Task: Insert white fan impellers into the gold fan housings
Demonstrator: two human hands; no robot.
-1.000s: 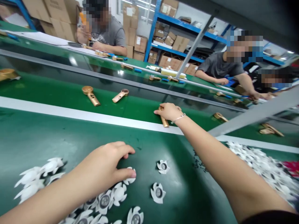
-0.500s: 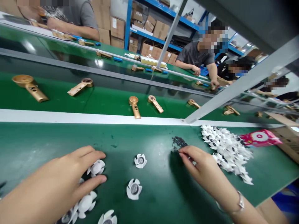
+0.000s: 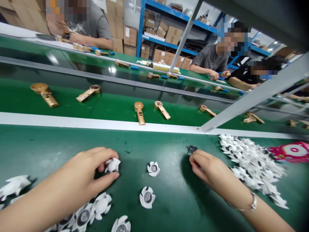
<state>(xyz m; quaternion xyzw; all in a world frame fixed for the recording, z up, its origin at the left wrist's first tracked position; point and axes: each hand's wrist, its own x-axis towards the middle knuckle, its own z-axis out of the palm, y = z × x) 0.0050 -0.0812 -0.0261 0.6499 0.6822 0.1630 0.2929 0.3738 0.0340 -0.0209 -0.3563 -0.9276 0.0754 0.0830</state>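
2 wht rotors (image 3: pixel 147 200) btwn L hand (image 3: pixel 87 169) & R hand (image 3: pixel 211 168) (post (image 3: pixel 253 93) beyond).

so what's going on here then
The person's left hand curls around a white bladed piece; how firmly isn't clear. The right hand is at a pile of small black bits; what it holds, if anything, is hidden. More white pieces lie between the hands. Gold-coloured parts lie farther off, with other people beyond.
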